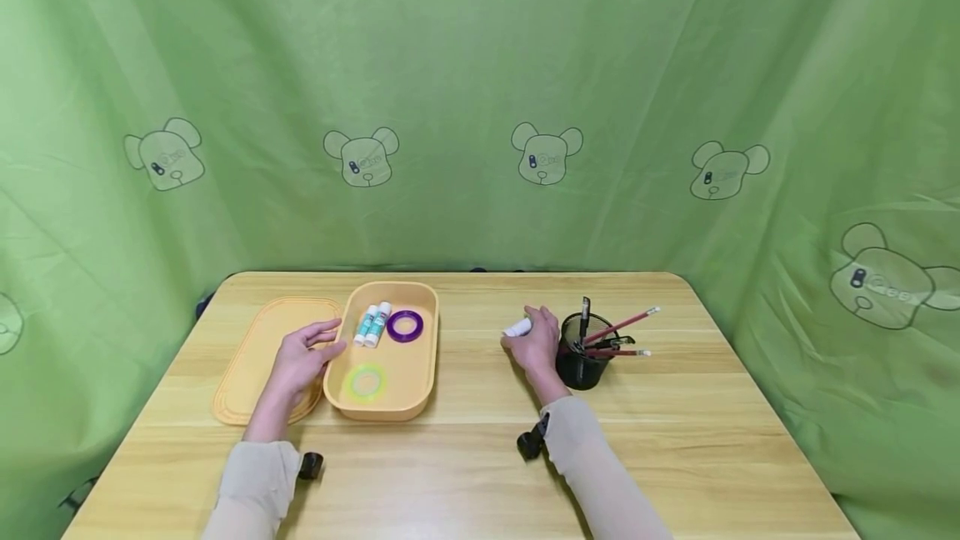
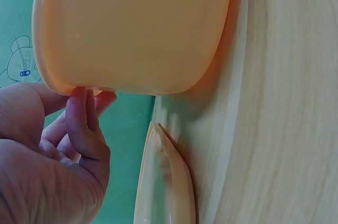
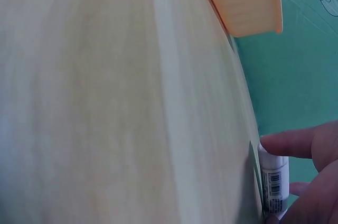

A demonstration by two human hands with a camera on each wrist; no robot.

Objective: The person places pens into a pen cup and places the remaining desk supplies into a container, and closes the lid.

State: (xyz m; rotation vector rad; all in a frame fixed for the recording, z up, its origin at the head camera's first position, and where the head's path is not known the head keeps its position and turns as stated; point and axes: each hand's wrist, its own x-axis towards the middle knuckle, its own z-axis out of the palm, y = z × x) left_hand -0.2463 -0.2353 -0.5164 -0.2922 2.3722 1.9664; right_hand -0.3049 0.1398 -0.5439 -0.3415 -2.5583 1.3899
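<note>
My left hand (image 1: 298, 357) pinches the left rim of an orange plastic tray (image 1: 427, 357), thumb and fingers at its edge in the left wrist view. Two glue sticks (image 1: 372, 325) lie side by side inside it, beside a purple tape roll (image 1: 420, 326) and a yellow tape roll (image 1: 381, 383). To the right of the tray, my right hand (image 1: 537, 344) grips a white glue stick (image 1: 517, 327) just at the tabletop. The right wrist view shows the barcode on this glue stick (image 3: 274, 184) between thumb and fingers.
A black mesh pen holder (image 1: 581, 369) with pencils and pens stands just right of my right hand. Under my left forearm lies a flat orange lid (image 1: 251, 365), left of the tray. A green curtain (image 1: 465, 215) hangs behind the wooden table (image 1: 450, 473).
</note>
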